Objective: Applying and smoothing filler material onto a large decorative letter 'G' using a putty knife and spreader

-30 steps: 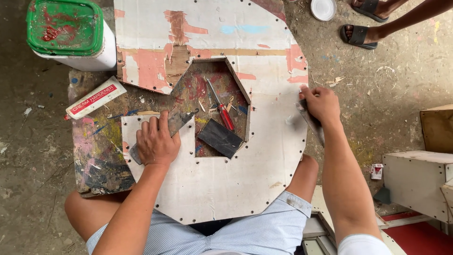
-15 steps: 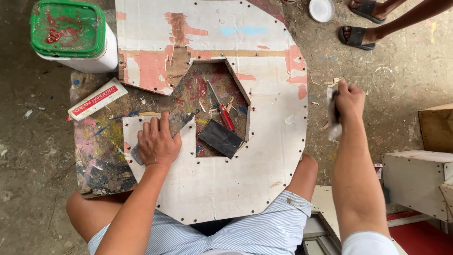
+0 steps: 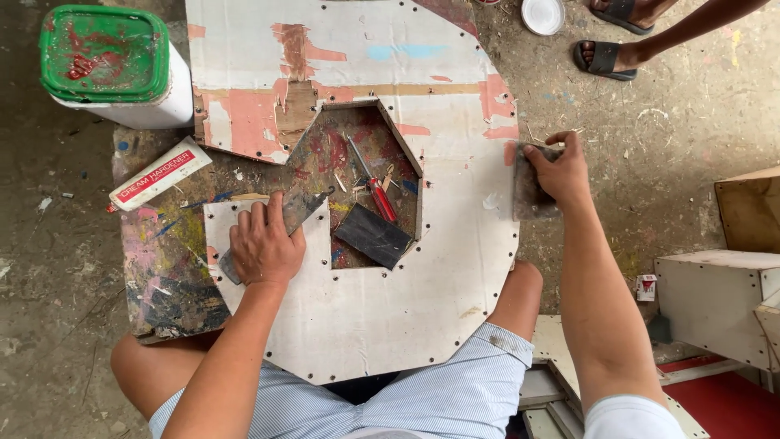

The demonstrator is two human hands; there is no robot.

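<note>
A large white board [image 3: 422, 301] shaped like a ring with a cut-out middle lies over a paint-stained table [image 3: 162, 276] and my knees. My left hand [image 3: 262, 244] presses flat on the board's left arm, over a grey metal scraper [image 3: 294, 210]. My right hand [image 3: 561, 172] grips a dark sanding block [image 3: 526, 195] held against the board's right edge. Inside the cut-out lie a red-handled tool [image 3: 375, 193] and a dark rectangular pad [image 3: 372, 236].
A white tub with a green lid [image 3: 110, 65] stands at the top left, a white and red tube [image 3: 158, 175] below it. Another person's sandalled feet [image 3: 605, 57] and a white lid [image 3: 543, 15] are at the top right. Wooden boxes [image 3: 715, 301] sit at right.
My right hand has lifted off the board's right edge, swung outward, and come back against the edge with the sanding block. My left hand has stayed put.
</note>
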